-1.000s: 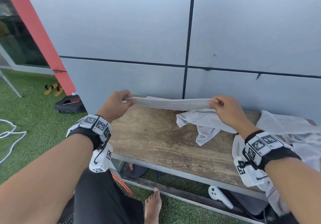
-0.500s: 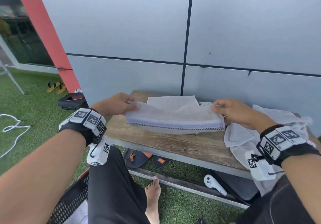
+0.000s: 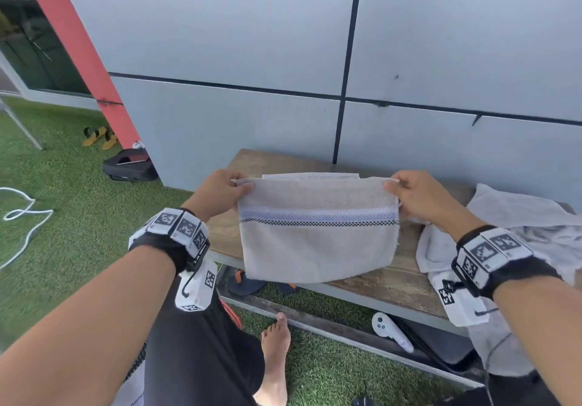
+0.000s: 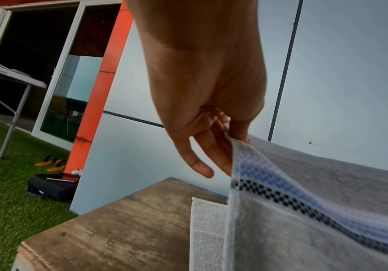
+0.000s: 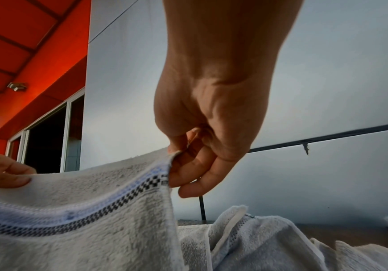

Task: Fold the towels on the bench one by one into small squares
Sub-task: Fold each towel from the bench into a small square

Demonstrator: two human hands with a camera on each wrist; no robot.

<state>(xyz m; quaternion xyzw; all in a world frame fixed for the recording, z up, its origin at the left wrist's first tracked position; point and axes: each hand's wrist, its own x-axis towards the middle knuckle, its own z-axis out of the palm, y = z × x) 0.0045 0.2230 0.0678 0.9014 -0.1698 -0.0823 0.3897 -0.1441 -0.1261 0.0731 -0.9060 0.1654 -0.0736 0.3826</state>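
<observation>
A grey towel [image 3: 316, 242] with a blue and black checked stripe hangs doubled over in the air above the wooden bench [image 3: 406, 279]. My left hand [image 3: 220, 190] pinches its upper left corner and my right hand [image 3: 412, 191] pinches its upper right corner. The wrist views show the same pinches, left hand [image 4: 221, 143] and right hand [image 5: 188, 161], on the towel [image 4: 316, 220] [image 5: 72, 210]. Behind the held towel a flat folded towel [image 3: 310, 176] [image 4: 205, 229] lies on the bench. A heap of unfolded white towels [image 3: 519, 229] [image 5: 269, 243] covers the bench's right end.
A grey panelled wall [image 3: 315, 59] rises right behind the bench. Under the bench are slippers [image 3: 248, 283] and a white controller [image 3: 390, 331] on the grass. My bare foot [image 3: 275, 352] stands before the bench. A black case [image 3: 130, 166] and a white cord [image 3: 22, 216] lie at left.
Both hands drew the towel back from over the bench toward me and raised it, so it now hangs vertically with its stripe facing me. The head view shifted down and left.
</observation>
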